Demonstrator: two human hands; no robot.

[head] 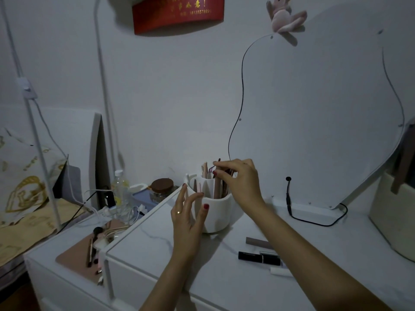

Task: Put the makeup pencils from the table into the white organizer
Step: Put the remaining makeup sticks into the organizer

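White organizer could tip: right hand pinches a dark pencil over its crowded one-o'clock compartment, left hand open, steadying at nine o'clock.

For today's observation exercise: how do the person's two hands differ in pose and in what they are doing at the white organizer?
The right hand is raised above the white organizer, fingertips pinched on a dark makeup pencil standing in it; the left hand sits lower, beside the organizer's wall. The right hand's grip is closed; the left hand's fingers are spread, holding nothing. Both have red-painted nails.
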